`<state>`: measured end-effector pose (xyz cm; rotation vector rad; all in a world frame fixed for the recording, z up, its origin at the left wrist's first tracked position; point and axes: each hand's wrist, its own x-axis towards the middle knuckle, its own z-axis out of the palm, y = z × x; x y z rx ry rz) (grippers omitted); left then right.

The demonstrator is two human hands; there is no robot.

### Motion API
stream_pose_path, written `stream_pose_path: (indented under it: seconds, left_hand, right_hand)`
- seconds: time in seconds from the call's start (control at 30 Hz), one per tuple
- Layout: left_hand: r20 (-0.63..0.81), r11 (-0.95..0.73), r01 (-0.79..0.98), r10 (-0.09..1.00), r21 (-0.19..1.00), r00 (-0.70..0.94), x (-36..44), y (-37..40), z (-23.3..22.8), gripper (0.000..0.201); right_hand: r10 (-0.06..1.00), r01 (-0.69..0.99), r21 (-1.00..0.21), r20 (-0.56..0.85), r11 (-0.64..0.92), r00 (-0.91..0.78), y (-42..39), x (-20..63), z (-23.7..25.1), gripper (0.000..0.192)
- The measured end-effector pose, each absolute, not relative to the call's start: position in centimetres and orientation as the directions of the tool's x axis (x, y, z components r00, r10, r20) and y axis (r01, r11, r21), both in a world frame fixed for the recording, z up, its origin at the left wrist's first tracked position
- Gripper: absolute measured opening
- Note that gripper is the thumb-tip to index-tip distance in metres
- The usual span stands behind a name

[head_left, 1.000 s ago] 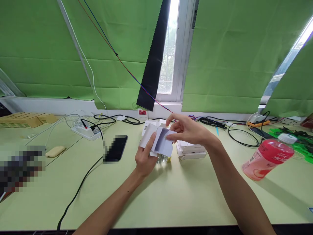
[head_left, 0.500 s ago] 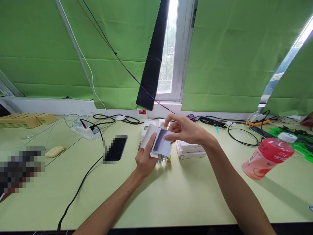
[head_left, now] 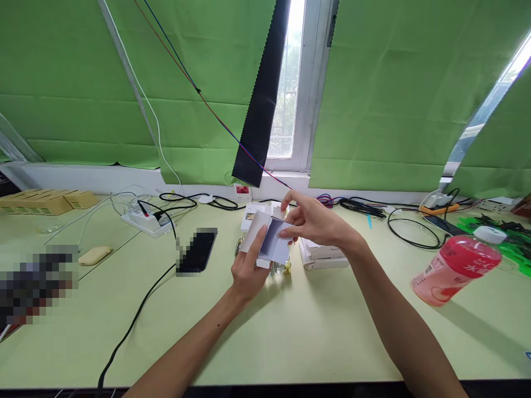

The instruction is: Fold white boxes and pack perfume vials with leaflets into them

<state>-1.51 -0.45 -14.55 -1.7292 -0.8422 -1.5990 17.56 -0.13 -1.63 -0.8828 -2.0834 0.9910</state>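
The small white cardboard box (head_left: pixel 269 240) has tilted narrower since a moment ago; left hand (head_left: pixel 248 273) grips it, right hand (head_left: pixel 314 221) pinches its flap (fold closing, apparently).

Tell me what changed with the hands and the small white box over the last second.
The right hand has pressed the open flap of the small white box further inward, so the flap stands narrower and the box looks more closed. The left hand still grips the box from below, in about the same place. The phone, the pink bottle and the white boxes on the table stayed put.
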Motion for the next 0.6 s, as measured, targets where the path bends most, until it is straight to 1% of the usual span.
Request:
stream_pose_path:
  seconds: [0.07,0.23,0.37,0.6]
  left_hand:
    - [0.997,-0.614,0.789,0.049,-0.018,0.061,-1.54,-0.44,-14.63,0.074]
    - [0.997,-0.629,0.777,0.037,-0.026,0.063,-1.58,-0.52,-14.61,0.076]
    - [0.997,-0.618,0.786,0.044,-0.025,0.066,-1.61,-0.47,-14.65,0.077]
    - [0.998,-0.638,0.77,0.023,-0.026,0.053,-1.58,-0.58,-14.43,0.077]
  right_hand:
    - [0.797,0.313,-0.822,0.252,0.476,-0.549,-0.26,17.55,-1.54,0.043]
    - [0.821,0.334,-0.841,0.202,0.425,-0.535,-0.49,17.51,-1.4,0.046]
    - [0.822,0.316,-0.855,0.198,0.411,-0.533,-0.31,17.5,-1.61,0.05]
    - [0.839,0.299,-0.872,0.198,0.386,-0.506,-0.15,17.44,-1.73,0.058]
